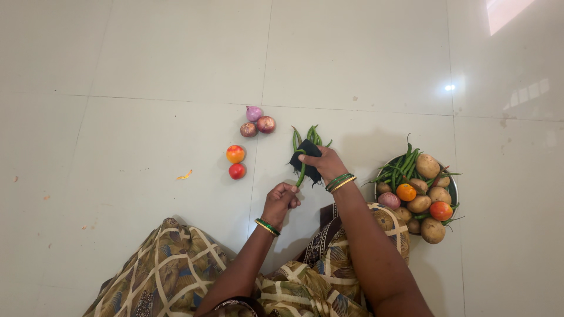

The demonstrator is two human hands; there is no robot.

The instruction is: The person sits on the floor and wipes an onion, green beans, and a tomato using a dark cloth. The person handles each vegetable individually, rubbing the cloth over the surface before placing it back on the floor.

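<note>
Two hands share one long green bean pod (pixel 301 175) in the head view: the left hand (pixel 280 201) pinches its near end while the right hand (pixel 322 162) clamps a dark cloth (pixel 308 159) around its upper part. Its long axis runs near-to-far, pointing at the loose green bean pile (pixel 309 137) on the pale tiled floor (pixel 147 70).

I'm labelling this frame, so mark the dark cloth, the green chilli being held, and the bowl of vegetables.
dark cloth (pixel 308 157), head view, on its upper middle.
green chilli (pixel 301 176), head view, mid-length of the pod below the cloth.
bowl of vegetables (pixel 455 191), head view, on its right rim.
</note>
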